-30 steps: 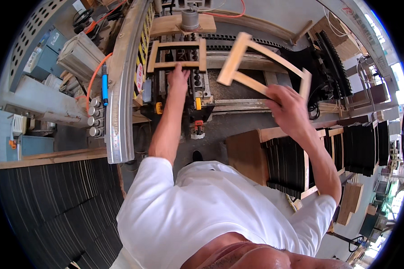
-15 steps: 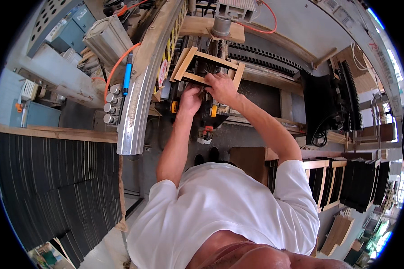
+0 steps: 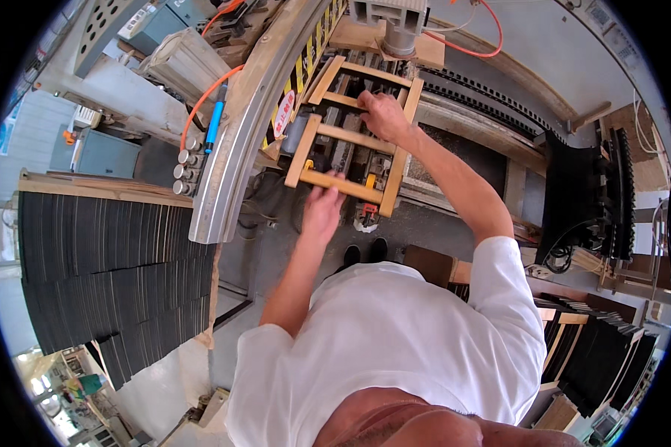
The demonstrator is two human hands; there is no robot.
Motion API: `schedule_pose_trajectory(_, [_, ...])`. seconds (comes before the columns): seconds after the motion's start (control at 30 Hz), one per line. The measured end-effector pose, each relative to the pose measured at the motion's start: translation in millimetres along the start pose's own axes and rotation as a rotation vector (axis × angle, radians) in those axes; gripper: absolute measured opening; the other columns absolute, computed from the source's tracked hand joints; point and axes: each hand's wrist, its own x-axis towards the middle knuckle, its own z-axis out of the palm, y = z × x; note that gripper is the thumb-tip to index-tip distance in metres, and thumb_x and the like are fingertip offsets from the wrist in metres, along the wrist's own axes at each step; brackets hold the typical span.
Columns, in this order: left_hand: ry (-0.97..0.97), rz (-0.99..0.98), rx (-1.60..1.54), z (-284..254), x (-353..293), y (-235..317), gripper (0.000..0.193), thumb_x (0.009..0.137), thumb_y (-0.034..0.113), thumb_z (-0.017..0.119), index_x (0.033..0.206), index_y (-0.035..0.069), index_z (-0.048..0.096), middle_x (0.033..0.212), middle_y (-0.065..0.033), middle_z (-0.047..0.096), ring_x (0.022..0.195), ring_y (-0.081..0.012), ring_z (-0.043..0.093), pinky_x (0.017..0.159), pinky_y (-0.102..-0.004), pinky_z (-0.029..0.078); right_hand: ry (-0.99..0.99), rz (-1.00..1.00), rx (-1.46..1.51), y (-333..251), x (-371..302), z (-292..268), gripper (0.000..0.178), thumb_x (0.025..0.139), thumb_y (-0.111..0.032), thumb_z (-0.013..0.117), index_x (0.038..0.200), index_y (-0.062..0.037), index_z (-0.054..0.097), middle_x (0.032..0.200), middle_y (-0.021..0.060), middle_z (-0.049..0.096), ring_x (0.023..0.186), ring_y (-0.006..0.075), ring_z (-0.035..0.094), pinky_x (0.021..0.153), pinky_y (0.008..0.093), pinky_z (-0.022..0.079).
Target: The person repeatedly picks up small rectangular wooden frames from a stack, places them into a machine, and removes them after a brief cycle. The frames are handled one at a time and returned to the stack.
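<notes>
Two small light-wood frames lie one behind the other over the machine bed (image 3: 341, 153). My left hand (image 3: 323, 212) closes its fingertips on the near rail of the nearer wooden frame (image 3: 343, 185). My right hand (image 3: 385, 116) reaches over to the farther wooden frame (image 3: 376, 74), its fingers closed at that frame's near rail. Its palm hides part of the rail, so the exact grip is hard to see. Beneath the nearer frame, yellow knobs (image 3: 370, 181) and dark machine parts show.
A metal press cylinder (image 3: 399, 39) stands over a wooden block beyond the frames. Left of the bed runs a metal beam (image 3: 231, 164) with a blue marker (image 3: 215, 127). Stacks of dark boards (image 3: 119, 261) stand at the left; black chain tracks (image 3: 492, 100) run at the right.
A second wooden frame now lies on the near side of the first. My left hand has come nearer to me; my right hand stays at the farther frame. The view has shifted slightly.
</notes>
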Motion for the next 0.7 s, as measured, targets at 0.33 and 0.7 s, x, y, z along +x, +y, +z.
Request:
schedule_pose_trajectory(0.33, [0.093,-0.017,0.013,-16.6,-117.7,-13.5,0.040,0.094,0.000,0.051,0.134,0.004,0.048,0.128,-0.0107,0.057,0.122,-0.0259,0.053,0.107,-0.0404,0.039,-0.042,0.082,-0.024,48.2,41.2,21.8,0.024,0.071,-0.004,0.059,0.095,-0.0033,0.058,0.085,0.0191,0.068,0.093,0.0382,0.064,0.080,0.0481,0.049])
schedule_pose_trajectory(0.7, [0.130,-0.055,0.065,-43.6,-122.0,-2.2,0.037,0.094,0.001,0.053,0.131,0.002,0.050,0.124,-0.0111,0.059,0.116,-0.0240,0.056,0.104,-0.0379,0.041,-0.105,0.218,0.039,40.5,72.3,25.1,0.023,0.071,-0.003,0.061,0.094,-0.0091,0.063,0.092,0.0138,0.068,0.093,0.0359,0.064,0.077,0.0456,0.051])
